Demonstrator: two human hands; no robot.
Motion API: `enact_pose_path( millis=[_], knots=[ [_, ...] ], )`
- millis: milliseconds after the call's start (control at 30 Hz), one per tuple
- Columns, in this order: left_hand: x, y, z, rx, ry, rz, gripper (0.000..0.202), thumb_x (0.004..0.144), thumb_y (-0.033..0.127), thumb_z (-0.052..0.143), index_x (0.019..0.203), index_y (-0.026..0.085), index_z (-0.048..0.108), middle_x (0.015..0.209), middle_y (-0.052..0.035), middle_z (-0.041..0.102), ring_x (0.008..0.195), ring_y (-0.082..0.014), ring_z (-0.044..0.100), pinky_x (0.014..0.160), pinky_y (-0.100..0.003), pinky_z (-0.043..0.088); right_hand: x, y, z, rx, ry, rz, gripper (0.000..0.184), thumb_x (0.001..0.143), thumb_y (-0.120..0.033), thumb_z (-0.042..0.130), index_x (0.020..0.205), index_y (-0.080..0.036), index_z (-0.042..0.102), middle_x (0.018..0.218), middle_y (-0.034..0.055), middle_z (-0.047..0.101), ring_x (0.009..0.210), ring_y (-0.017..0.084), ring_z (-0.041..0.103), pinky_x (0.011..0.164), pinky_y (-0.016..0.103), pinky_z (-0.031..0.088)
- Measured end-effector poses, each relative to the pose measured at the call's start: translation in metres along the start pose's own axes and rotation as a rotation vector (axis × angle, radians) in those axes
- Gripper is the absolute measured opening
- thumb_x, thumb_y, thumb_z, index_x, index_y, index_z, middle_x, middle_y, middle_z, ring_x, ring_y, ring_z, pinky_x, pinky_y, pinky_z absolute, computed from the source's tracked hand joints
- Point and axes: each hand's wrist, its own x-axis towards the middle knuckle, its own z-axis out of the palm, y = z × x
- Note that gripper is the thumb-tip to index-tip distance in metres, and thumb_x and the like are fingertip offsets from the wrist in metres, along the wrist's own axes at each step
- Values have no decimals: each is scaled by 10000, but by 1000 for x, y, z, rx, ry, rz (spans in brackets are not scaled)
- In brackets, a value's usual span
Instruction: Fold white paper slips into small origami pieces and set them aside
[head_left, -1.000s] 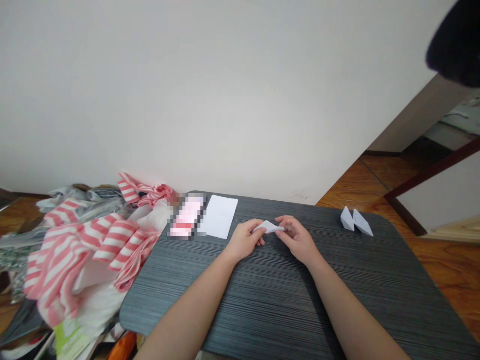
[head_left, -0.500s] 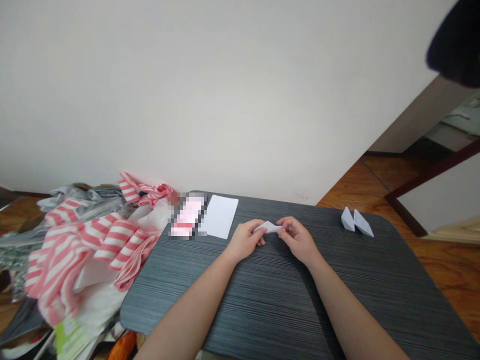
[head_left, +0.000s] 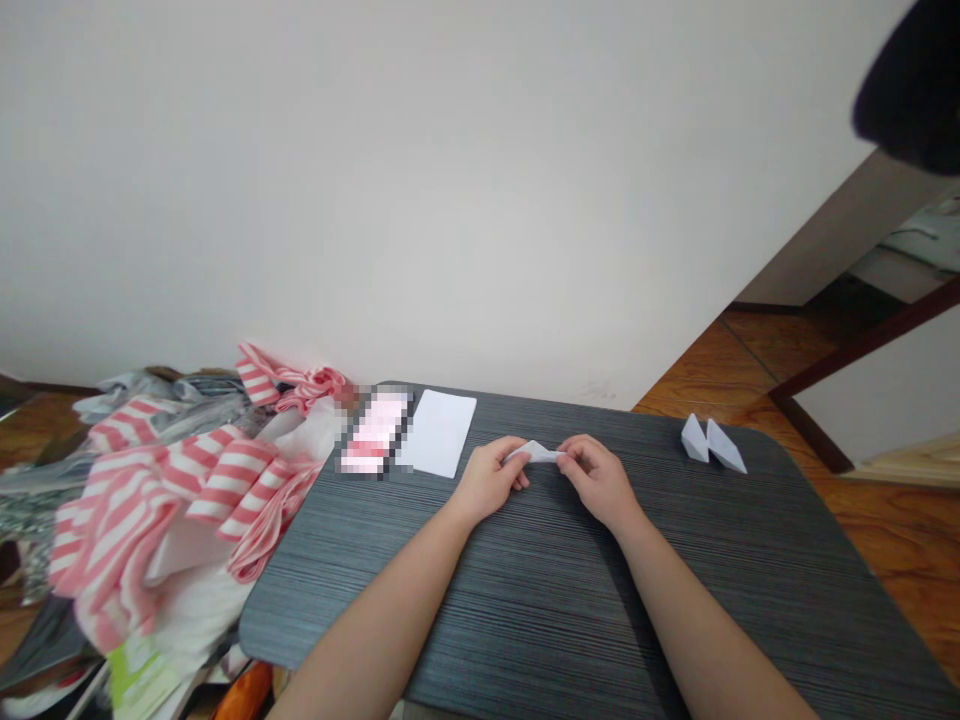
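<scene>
While both hands work at one spot, a small folded white paper piece is held low over the table, a narrow pointed shape lying between them. The left hand is mostly closed, fingers curled, with thumb and fingers pinching the paper's left end. The right hand is also nearly closed, its thumb and forefinger pinching the right tip. Both hands hold the fold taut between them, so the step in hand looks like pressing or shaping this fold.

Resting on the dark grey streaked tabletop: a flat white rectangular paper sheet ahead and to the left, and beside it a pixelated dark-edged rectangular object with pink on it, too obscured to identify. Two pale folded paper triangles stand together near the far right corner. Off the left edge lies a heap of pink-and-white striped cloth. Beyond: an orange-brown wood floor and a plain off-white wall.
</scene>
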Motion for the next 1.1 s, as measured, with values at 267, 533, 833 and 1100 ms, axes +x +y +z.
enact_pose_path(
  millis=[267, 533, 833, 1100],
  knots=[
    [1, -2, 0, 10, 6, 3, 334, 856, 388, 430, 1015, 147, 599, 596, -10, 599, 513, -105, 564, 513, -206, 455, -2, 11, 4, 29, -23, 72, 178, 806, -324, 565, 933, -201, 582, 681, 6, 516, 547, 134, 483, 510, 257, 414],
    [0, -2, 1, 14, -8, 24, 302, 860, 356, 433, 1011, 151, 595, 681, -32, 632, 576, -117, 577, 551, -223, 465, -1, 7, 2, 45, -45, 29, 86, 825, -271, 543, 822, -197, 585, 844, 46, 549, 689, 157, 523, 597, 273, 433],
    [-4, 10, 2, 205, 33, 265, 153, 806, 222, 518, 905, 174, 625, 1138, -87, 595, 1001, -182, 559, 770, -276, 479, 0, 3, 2, 48, -20, 9, 112, 821, -289, 550, 756, -199, 569, 826, 48, 558, 698, 166, 535, 622, 287, 453],
    [-1, 9, 1, 293, 44, 290, 190, 809, 258, 531, 917, 185, 669, 1005, -65, 650, 952, -176, 576, 889, -302, 416, -1, 2, 0, 70, -93, -19, 129, 816, -297, 558, 742, -204, 607, 862, 49, 572, 704, 164, 545, 596, 276, 444]
  ],
)
